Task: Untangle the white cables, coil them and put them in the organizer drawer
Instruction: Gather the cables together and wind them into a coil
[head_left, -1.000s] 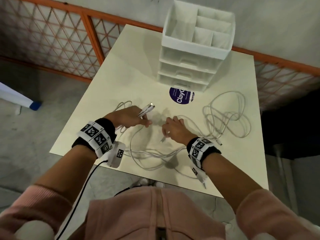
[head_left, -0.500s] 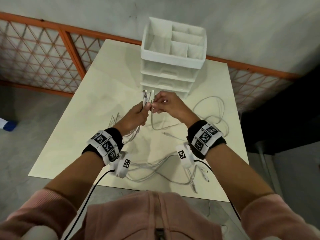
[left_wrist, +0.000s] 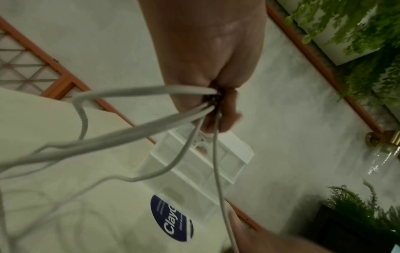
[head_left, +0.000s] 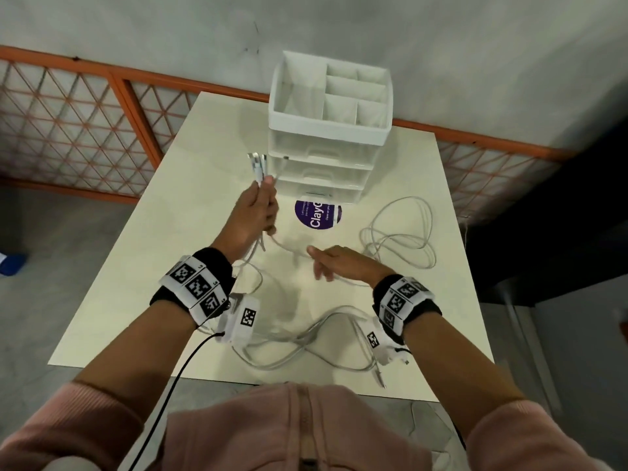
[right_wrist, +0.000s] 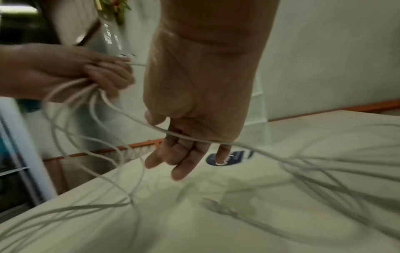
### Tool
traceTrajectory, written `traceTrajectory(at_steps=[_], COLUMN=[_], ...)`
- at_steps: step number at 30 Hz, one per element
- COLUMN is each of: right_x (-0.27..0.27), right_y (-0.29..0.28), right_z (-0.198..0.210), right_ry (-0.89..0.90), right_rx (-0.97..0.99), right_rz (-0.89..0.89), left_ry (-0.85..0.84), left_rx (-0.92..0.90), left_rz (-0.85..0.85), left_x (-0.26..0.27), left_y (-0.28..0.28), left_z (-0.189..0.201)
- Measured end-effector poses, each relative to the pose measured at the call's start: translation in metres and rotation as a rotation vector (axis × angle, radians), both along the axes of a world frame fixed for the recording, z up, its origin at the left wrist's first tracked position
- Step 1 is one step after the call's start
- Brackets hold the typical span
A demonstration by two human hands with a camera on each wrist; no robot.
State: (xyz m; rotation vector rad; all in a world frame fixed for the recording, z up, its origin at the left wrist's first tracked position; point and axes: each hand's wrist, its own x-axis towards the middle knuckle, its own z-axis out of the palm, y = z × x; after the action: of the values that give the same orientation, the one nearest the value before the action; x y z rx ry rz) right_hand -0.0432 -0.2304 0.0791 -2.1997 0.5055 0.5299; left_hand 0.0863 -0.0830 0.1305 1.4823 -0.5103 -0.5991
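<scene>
My left hand (head_left: 258, 209) grips a bundle of white cables just below their plugs (head_left: 259, 163), which point up in front of the white organizer (head_left: 329, 130). In the left wrist view several cables (left_wrist: 129, 133) hang from the left hand (left_wrist: 218, 106) down to the table. My right hand (head_left: 328, 263) hovers lower and to the right, fingers loosely straight. One cable (right_wrist: 129, 111) runs from the left hand (right_wrist: 103, 77) across the base of the right hand's (right_wrist: 184, 159) fingers. More cable lies in loops (head_left: 401, 239) at the right and in a tangle (head_left: 306, 341) near the front edge. The organizer's drawers look shut.
A round purple sticker (head_left: 317, 214) lies on the cream table (head_left: 163, 266) in front of the organizer. An orange lattice fence (head_left: 85, 130) runs behind the table against a grey wall. Grey floor shows on both sides.
My right hand has left the plugs at my left hand and dropped down and to the right along a cable. My left hand still holds the bundle raised.
</scene>
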Motion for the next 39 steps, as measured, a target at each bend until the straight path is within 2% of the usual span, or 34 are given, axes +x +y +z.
traceTrajectory(at_steps=[4,7,9,11,13,15,21,23,25,27,29,31,35,39], right_x=[-0.039,-0.058,-0.057,-0.046,-0.029,-0.015,-0.016,-0.018,-0.018,-0.018,-0.022,-0.030,-0.059,-0.069], right_y=[-0.049,-0.083,-0.089,-0.080,-0.060,-0.041,-0.032,-0.031,-0.028,-0.028,-0.034,-0.048,-0.084,-0.097], right_z=[0.002,0.011,0.018,0.033,0.055,0.075,0.104,0.103,0.100,0.097,0.092,0.085,0.070,0.070], right_ry=[-0.052,-0.129,-0.187,-0.243,-0.318,-0.370,-0.366,-0.348,-0.353,-0.355,-0.336,-0.293,-0.252,-0.333], right_rx=[-0.129,-0.150,-0.146,-0.138,-0.088,-0.023,0.182,0.209,0.234,0.240,0.200,0.115,-0.061,-0.131], right_rz=[-0.222,-0.315,-0.309,-0.268,-0.196,-0.123,-0.021,-0.003,-0.002,-0.017,-0.043,-0.099,-0.251,-0.317], left_ry=[-0.313,-0.380,-0.415,-0.460,-0.403,-0.374,-0.341,-0.318,-0.323,-0.337,-0.388,-0.448,-0.420,-0.442], left_rx=[0.124,0.158,0.192,0.262,0.234,0.176,0.066,0.050,0.099,0.142,0.182,0.216,0.232,0.379], left_rz=[0.274,0.334,0.261,0.094,-0.081,-0.181,-0.108,-0.158,-0.248,-0.270,-0.154,0.043,0.447,0.497], left_x=[0.023,0.024,0.017,0.002,-0.017,-0.032,-0.029,-0.032,-0.036,-0.036,-0.031,-0.021,0.010,0.023], left_y=[0.008,0.011,0.010,0.002,-0.009,-0.018,-0.022,-0.023,-0.023,-0.022,-0.021,-0.018,-0.003,0.002], left_z=[-0.007,-0.006,-0.002,0.001,0.003,0.001,-0.002,0.002,0.005,0.002,0.000,-0.002,-0.002,-0.021])
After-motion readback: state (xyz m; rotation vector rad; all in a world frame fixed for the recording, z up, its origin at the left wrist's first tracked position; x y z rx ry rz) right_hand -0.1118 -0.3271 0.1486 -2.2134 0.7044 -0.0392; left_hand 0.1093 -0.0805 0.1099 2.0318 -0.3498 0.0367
